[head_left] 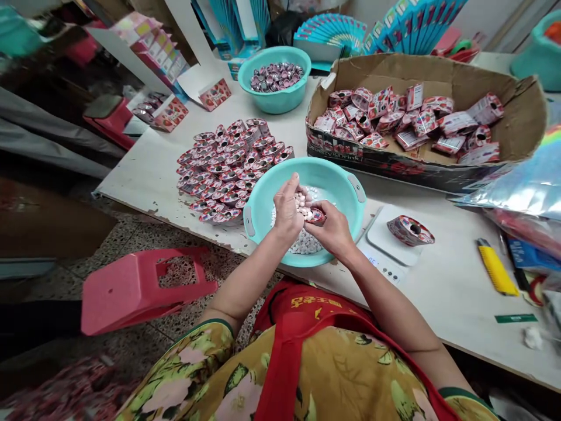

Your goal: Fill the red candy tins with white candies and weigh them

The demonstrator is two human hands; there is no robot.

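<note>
A teal basin with small white candies in its bottom sits at the table's near edge. Both my hands are over it. My left hand is cupped, with a heap of white candies in its palm. My right hand is closed round a small strawberry-print tin, pressed against the left palm. A pile of the same tins, with their lids off, lies to the left of the basin. One more tin rests on a white scale to the right.
A cardboard box of printed packets stands at the back right. A second teal bowl of metal lids sits behind. A yellow utility knife lies right. A pink stool stands on the floor, left.
</note>
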